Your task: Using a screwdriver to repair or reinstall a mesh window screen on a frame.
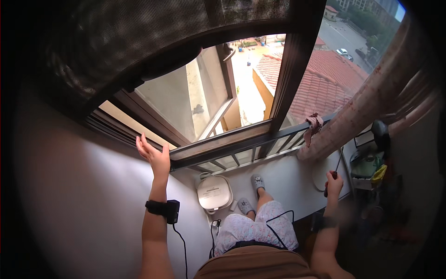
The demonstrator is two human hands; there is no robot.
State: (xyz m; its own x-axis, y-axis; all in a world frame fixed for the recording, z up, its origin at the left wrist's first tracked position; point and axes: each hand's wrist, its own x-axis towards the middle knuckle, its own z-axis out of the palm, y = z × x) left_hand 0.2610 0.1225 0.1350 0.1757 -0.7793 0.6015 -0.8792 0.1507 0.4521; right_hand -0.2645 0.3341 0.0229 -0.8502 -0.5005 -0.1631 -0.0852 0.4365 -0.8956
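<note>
My left hand (153, 156) is raised with its fingers spread, its fingertips against the dark brown window frame (139, 116) at the left end of the open window. My right hand (333, 182) hangs low at the right, closed around a thin tool with a dark red handle (331, 179); its slim shaft points up toward the pink patterned curtain (371, 102). I stand on a white ledge (288, 186) in grey slippers (258, 181), facing the window. A dark mesh screen (153, 28) fills the upper left.
A white square appliance (213, 193) with a cord sits on the ledge by my feet. A metal railing (251, 156) runs along the window's bottom, a pink cloth (315, 123) tied on it. Red tiled roofs and a street lie far below. Cluttered items stand at right (371, 162).
</note>
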